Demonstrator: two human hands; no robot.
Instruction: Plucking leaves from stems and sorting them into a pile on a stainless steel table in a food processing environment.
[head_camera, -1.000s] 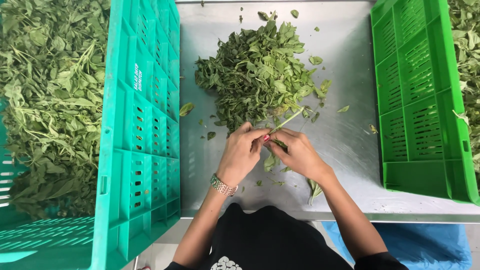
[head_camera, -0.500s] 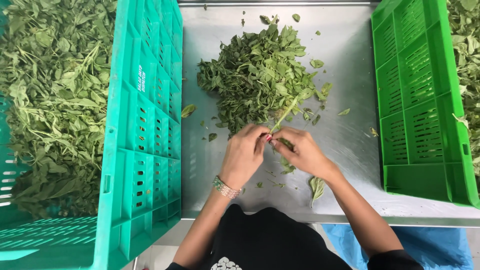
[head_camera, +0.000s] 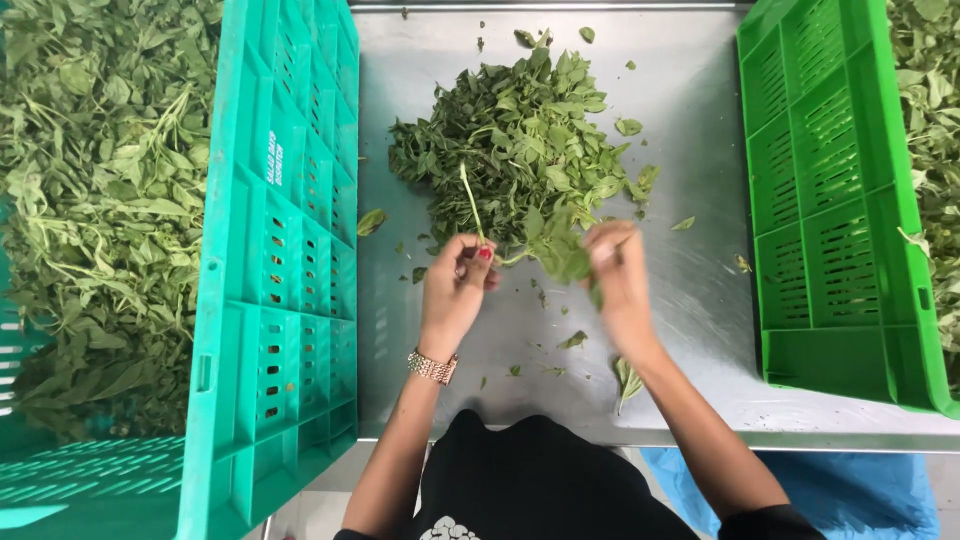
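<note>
**Head view: two hands strip a green stem over a steel table**

Head camera looks straight down on a steel table (head_camera: 700, 330), and the person's two bare hands are in the middle of it. The left hand (head_camera: 458, 285) is closed, its fingertips pinched on the lower end of a thin green stem (head_camera: 470, 205). The stem stands up from the fingers and leans a little to the left, and its upper part is bare of leaves. On the left wrist sits a metal wristwatch (head_camera: 433, 367) of rose-gold colour.

The right hand (head_camera: 617, 270) is just beside the left one, but the two hands do not touch. It is blurred, so I cannot tell exactly how its fingers are set; it seems to be closed on a small bunch of leaves (head_camera: 570, 262) that hangs between the two hands.

Behind the hands, further from the person, lies a big pile of loose green leaves (head_camera: 520, 140), and the stem tip reaches in front of it. Some single leaves are scattered on the table near the hands.

On the left side stands a teal plastic crate (head_camera: 280, 300) with slotted walls; beyond its wall is a mass of leafy stalks (head_camera: 90, 200). On the right side stands a green plastic crate (head_camera: 830, 200), also with leafy greens (head_camera: 935, 130) behind its wall. Both crates are well apart from the hands.
</note>
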